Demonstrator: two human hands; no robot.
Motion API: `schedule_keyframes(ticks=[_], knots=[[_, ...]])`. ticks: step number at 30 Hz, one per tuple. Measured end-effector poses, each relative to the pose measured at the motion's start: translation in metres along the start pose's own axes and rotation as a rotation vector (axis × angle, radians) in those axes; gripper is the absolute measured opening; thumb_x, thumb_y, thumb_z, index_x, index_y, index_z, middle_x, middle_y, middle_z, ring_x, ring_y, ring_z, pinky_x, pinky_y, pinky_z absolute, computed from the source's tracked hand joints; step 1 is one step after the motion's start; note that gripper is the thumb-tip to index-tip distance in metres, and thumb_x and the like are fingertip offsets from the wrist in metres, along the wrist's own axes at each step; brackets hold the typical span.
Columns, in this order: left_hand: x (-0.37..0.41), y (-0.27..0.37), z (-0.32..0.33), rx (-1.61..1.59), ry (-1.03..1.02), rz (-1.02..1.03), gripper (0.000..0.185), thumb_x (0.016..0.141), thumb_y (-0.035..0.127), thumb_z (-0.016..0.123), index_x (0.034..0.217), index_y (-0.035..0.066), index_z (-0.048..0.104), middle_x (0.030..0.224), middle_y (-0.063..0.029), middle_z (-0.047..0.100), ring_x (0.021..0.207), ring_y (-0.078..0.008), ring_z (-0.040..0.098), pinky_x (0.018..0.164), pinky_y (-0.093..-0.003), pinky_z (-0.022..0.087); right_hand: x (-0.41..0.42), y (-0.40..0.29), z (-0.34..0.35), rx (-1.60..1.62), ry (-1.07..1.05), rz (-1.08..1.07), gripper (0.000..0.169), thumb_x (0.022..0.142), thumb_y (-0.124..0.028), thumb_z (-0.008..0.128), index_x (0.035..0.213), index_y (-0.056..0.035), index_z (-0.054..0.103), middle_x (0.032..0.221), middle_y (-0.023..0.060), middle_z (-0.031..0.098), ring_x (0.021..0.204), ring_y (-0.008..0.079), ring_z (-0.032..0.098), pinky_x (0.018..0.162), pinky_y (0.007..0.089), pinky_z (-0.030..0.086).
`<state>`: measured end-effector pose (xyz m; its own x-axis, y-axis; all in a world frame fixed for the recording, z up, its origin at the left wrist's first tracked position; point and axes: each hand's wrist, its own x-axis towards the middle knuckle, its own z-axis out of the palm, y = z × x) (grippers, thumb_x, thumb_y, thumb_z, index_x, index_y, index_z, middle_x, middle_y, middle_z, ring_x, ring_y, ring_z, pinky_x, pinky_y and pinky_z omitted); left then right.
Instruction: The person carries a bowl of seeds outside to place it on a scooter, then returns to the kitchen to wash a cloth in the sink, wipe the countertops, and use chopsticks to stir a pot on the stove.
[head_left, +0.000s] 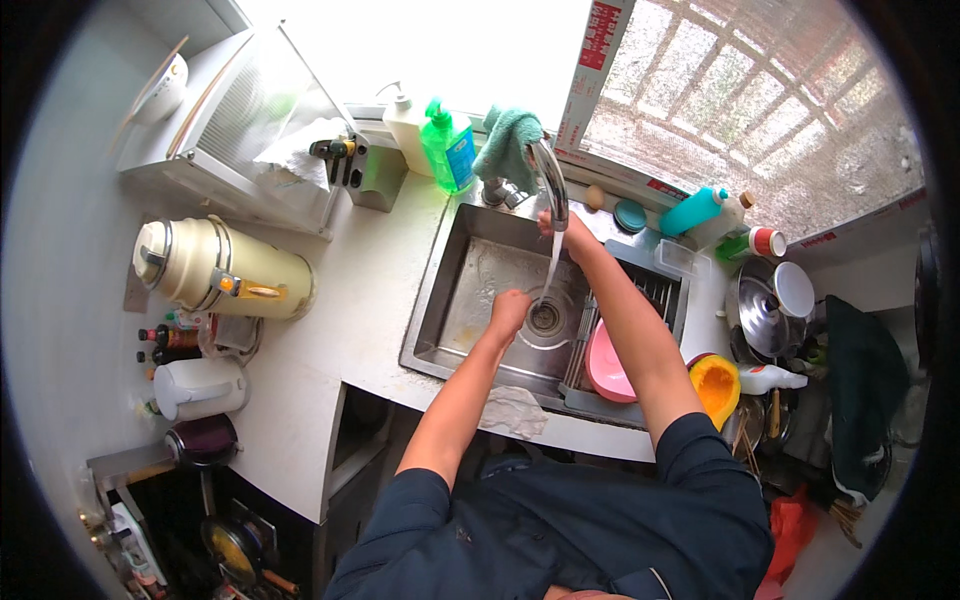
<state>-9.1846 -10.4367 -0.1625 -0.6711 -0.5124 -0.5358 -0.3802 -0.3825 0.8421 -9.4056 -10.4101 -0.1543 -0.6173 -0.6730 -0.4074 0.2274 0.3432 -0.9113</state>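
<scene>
My left hand (512, 309) is curled into a fist over the stainless steel sink (480, 262), just left of the drain strainer (546, 318). Nothing shows in that fist. Water (553, 266) runs from the curved chrome faucet (556, 184) towards the drain. My right hand (574, 234) is near the sink's back rim, partly behind the spout, and its fingers are too hidden to tell what they touch. A teal cloth (510, 142) hangs over the faucet. Under my right forearm, a pink plastic basin (609, 367) sits on a roll-up drying rack (579, 352).
Green soap bottle (448, 150), knife block (379, 176) and cream thermos (232, 270) stand left. An egg (594, 196), teal lid (630, 215) and turquoise bottle (690, 212) line the back. Right are cut pumpkin (714, 386) and a lidded pot (754, 307). A wet rag (514, 411) lies on the front edge.
</scene>
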Motion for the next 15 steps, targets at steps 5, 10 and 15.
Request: schedule_keyframes(ticks=[5, 10, 15], knots=[[0.005, -0.018, -0.026, 0.245, 0.088, 0.208, 0.011, 0.075, 0.004, 0.06, 0.084, 0.004, 0.065, 0.073, -0.0053, 0.06, 0.065, -0.0132, 0.055, 0.057, -0.0287, 0.045, 0.06, -0.025, 0.023, -0.202, -0.003, 0.037, 0.027, 0.083, -0.03, 0.064, 0.082, -0.0025, 0.061, 0.065, 0.0051, 0.057, 0.052, 0.0144, 0.05, 0.047, 0.0286, 0.039], [0.011, 0.008, -0.032, 0.474, -0.121, 0.385, 0.042, 0.075, 0.01, 0.067, 0.117, 0.009, 0.064, 0.121, -0.015, 0.059, 0.116, -0.0245, 0.054, 0.096, -0.0337, 0.043, 0.048, -0.044, 0.019, -0.567, -0.013, -0.103, 0.028, 0.082, -0.031, 0.065, 0.095, -0.0068, 0.063, 0.075, 0.006, 0.062, 0.061, 0.0138, 0.056, 0.051, 0.032, 0.042], [0.006, -0.004, -0.038, 0.908, -0.069, 0.289, 0.047, 0.076, 0.017, 0.07, 0.123, 0.011, 0.061, 0.129, -0.0186, 0.055, 0.126, -0.0341, 0.046, 0.104, -0.0398, 0.039, -0.005, -0.088, -0.014, 0.033, -0.016, -0.079, 0.047, 0.088, -0.042, 0.061, 0.118, -0.0064, 0.059, 0.102, 0.0054, 0.064, 0.079, 0.0172, 0.063, 0.063, 0.036, 0.051]])
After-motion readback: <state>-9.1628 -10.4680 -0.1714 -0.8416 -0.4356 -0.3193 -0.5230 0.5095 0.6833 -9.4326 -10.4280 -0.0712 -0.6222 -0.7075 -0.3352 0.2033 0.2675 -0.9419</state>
